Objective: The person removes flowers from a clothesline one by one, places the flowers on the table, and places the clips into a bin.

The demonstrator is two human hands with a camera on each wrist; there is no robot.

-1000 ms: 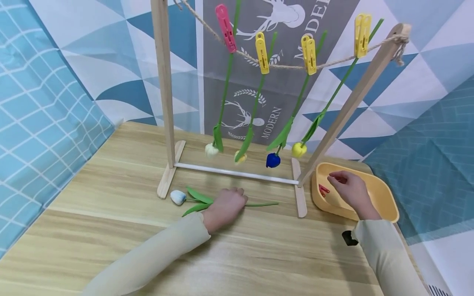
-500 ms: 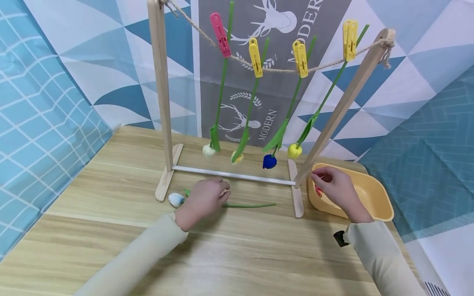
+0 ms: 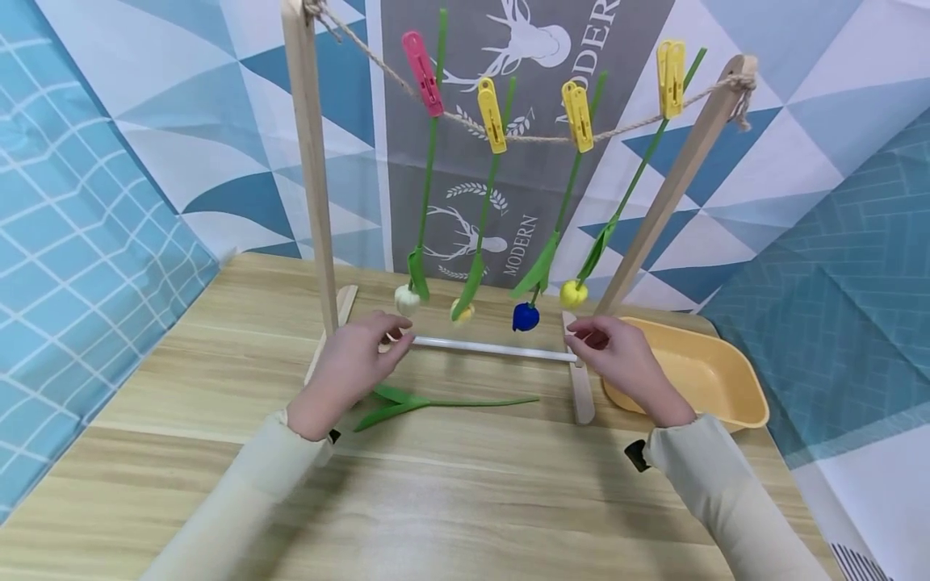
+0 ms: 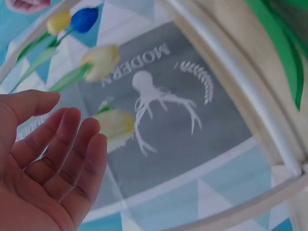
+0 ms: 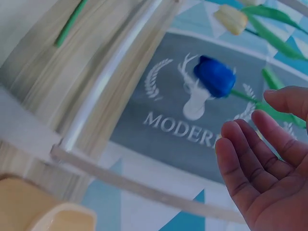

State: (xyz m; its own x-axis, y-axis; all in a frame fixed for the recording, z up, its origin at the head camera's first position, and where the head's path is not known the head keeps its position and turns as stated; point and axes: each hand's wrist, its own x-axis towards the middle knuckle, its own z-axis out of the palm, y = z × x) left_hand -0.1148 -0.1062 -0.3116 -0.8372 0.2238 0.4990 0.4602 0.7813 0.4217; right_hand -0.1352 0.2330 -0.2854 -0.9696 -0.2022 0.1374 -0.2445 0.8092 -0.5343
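My left hand [image 3: 358,355] is raised above the table near the left post, fingers loosely curved and apart from the thumb, as the left wrist view shows too [image 4: 57,163]. It holds nothing. Below it lies an artificial tulip [image 3: 479,403] with green leaves; the hand hides its flower head. My right hand [image 3: 617,355] hovers by the right post, in front of the basin, its curved fingers holding nothing in the right wrist view. Near the hands hang a white tulip [image 3: 407,299], a pale yellow tulip [image 3: 462,311], a blue tulip [image 3: 525,317] and a yellow tulip [image 3: 573,294], heads down.
A pink clothespin [image 3: 423,74] and several yellow clothespins [image 3: 492,115] hold the stems on a twine rope [image 3: 538,139]. It spans a wooden frame [image 3: 311,161] with a white crossbar [image 3: 494,349]. An orange basin [image 3: 719,379] stands at the right.
My left hand has left the lying tulip's stem and risen to the left. My right hand has moved leftward from over the basin to the right post.
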